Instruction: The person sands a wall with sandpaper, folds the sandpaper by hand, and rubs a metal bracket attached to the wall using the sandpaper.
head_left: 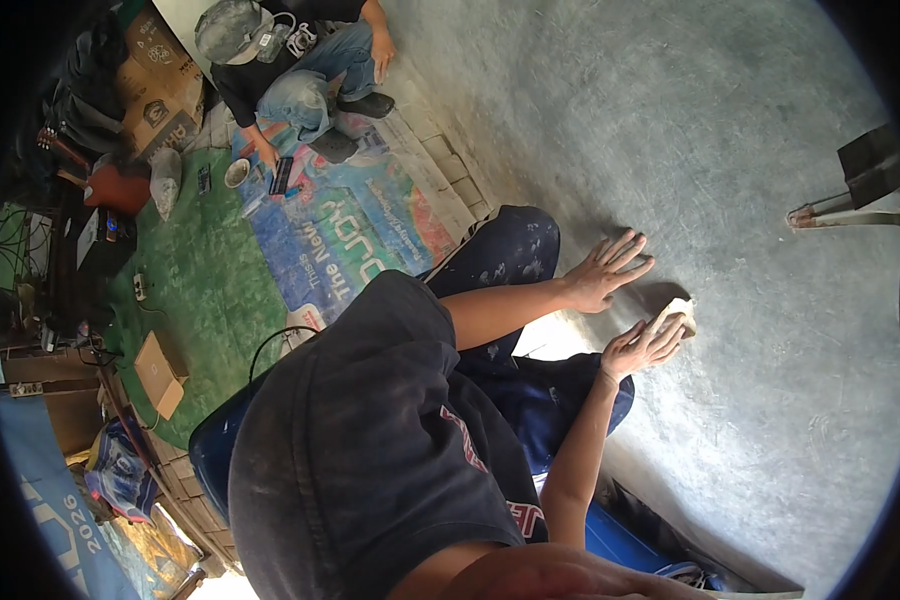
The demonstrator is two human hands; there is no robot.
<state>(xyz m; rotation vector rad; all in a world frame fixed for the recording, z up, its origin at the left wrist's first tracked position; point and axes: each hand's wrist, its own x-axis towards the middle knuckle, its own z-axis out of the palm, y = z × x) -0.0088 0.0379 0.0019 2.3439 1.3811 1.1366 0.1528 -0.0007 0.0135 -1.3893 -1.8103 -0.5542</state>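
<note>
My left hand point(610, 272) lies spread against the grey wall point(770, 330), with its fingers apart and nothing held. Just below it in the view, my right hand point(650, 345) grips a small folded cream-coloured sheet point(678, 312) and holds it at the wall. Whether it is paper, cloth or an abrasive sheet I cannot tell. The wall surface has fine pale scratches. My dark trousers point(515, 245) carry white spots, and my knees are bent close to the wall.
Another person point(300, 85) crouches by the wall at the top, one hand near a dark flat item point(282, 176) on a printed banner point(340, 240). A bowl point(237, 174) stands nearby. An opened cardboard box point(158, 375) is on the green floor. A bracket point(850, 217) juts at right.
</note>
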